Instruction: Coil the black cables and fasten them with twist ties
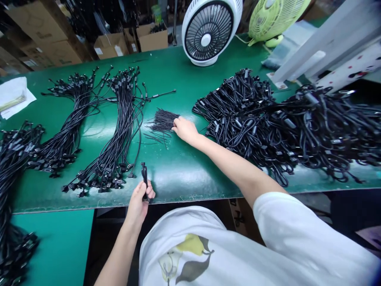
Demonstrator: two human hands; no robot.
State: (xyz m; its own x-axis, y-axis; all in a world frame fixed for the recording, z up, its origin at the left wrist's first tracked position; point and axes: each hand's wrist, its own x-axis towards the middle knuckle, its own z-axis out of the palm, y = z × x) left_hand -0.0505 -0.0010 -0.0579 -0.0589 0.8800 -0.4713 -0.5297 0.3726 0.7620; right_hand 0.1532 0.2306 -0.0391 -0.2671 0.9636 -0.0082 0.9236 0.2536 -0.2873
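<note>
Folded black cable (144, 174) in left hand (138, 202), lower centre; right hand (184, 129) at tie bundle (163, 120), mid-frame
Left hand closed round cable's lower end, long axis pointing up-frame toward ties, which lie above and slightly right. Right hand nearer them, fingertips touching bundle's right edge; pinch not discernible. Green table (178, 174): laid-out cable bunches (119, 119) left, tangled cable heap (282, 123) right, white fan (208, 31) top centre, cartons (110, 45) behind

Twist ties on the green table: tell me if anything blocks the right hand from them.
Nothing visible does. The right hand touches the twist ties at their right end; the cable pile lies right of it.
</note>
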